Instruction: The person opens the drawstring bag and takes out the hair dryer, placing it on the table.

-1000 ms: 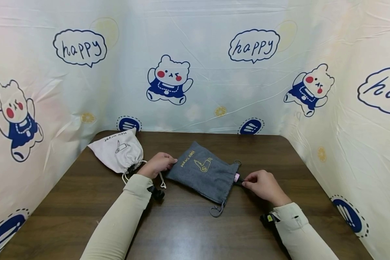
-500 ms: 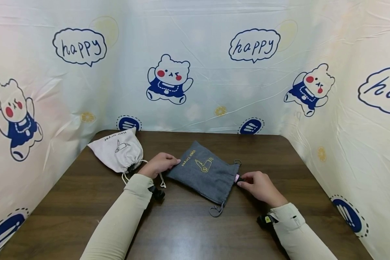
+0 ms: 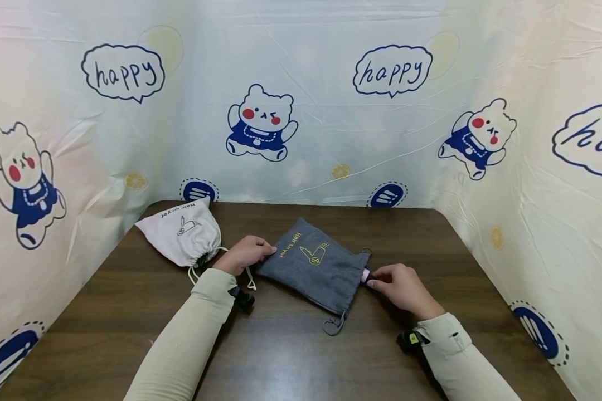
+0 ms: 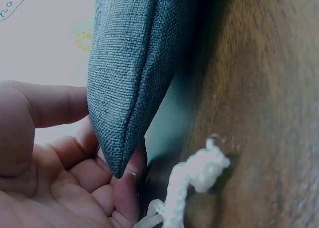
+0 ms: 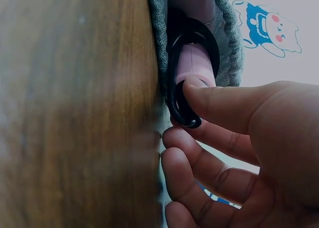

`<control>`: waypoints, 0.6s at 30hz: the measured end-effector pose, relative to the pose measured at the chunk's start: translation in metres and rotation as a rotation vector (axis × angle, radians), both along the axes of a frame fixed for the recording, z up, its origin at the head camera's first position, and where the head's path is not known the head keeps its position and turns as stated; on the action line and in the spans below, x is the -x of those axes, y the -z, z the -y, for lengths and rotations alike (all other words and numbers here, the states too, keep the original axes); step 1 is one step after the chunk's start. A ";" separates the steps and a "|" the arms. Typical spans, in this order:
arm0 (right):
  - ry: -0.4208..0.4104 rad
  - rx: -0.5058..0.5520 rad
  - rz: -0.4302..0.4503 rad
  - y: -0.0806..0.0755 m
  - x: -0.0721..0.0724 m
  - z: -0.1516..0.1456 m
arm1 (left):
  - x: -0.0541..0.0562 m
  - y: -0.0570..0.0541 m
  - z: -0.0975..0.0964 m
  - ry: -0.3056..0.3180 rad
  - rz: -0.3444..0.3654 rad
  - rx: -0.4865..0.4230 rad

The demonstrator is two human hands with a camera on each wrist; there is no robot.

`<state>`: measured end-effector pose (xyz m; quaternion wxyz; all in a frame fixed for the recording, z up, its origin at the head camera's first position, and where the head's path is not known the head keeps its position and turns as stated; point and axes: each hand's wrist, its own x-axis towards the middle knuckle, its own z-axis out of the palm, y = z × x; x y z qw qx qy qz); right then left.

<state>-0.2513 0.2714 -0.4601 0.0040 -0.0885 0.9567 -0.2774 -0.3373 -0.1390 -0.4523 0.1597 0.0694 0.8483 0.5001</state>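
Observation:
A dark grey drawstring bag (image 3: 311, 264), printed in yellow with "Hair Dryer" and a dryer picture, lies flat at mid-table. Its bottom corner is pinched by my left hand (image 3: 246, 254), thumb on one face and fingers behind, as the left wrist view shows. At the bag's mouth, my right hand (image 3: 403, 289) holds the protruding end of a pink hair dryer (image 5: 192, 61) with a looped black cord (image 5: 174, 96). There the thumb presses on the pink end and cord, with the fingers beneath. The rest of the dryer is hidden inside the bag.
A white drawstring bag (image 3: 185, 231), also printed "Hair Dryer", lies at the table's back left, its white cord (image 3: 251, 278) running beside the left hand. Patterned cloth (image 3: 321, 128) hangs around the brown wooden table (image 3: 281, 356).
My right hand has moved slightly left, closer to the bag's mouth, and less black cord shows outside. The left hand has shifted only slightly at the bag's corner.

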 end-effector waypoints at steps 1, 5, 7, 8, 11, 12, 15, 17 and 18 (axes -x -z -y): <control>-0.002 -0.001 -0.002 0.000 0.000 0.000 | 0.000 0.001 0.000 0.003 0.000 0.000; -0.005 -0.006 -0.009 0.001 0.000 -0.001 | 0.001 0.003 0.001 0.006 0.004 -0.008; -0.007 -0.008 -0.011 0.001 0.000 -0.002 | 0.001 0.003 0.001 0.005 0.007 -0.012; -0.006 -0.009 -0.012 0.001 0.000 -0.002 | 0.001 0.003 0.001 0.005 0.006 -0.014; -0.012 -0.012 -0.011 0.000 0.001 -0.003 | 0.002 0.003 0.001 0.002 0.004 -0.017; -0.013 -0.013 -0.012 0.000 0.001 -0.003 | 0.002 0.003 0.001 0.003 0.002 -0.016; -0.022 -0.015 -0.016 -0.001 0.001 -0.004 | 0.001 0.002 0.001 0.000 0.001 -0.016; -0.026 -0.018 -0.021 -0.001 0.001 -0.004 | 0.001 0.002 0.001 -0.002 0.002 -0.018; -0.029 -0.019 -0.025 -0.001 0.000 -0.004 | 0.000 0.002 0.001 -0.002 0.002 -0.018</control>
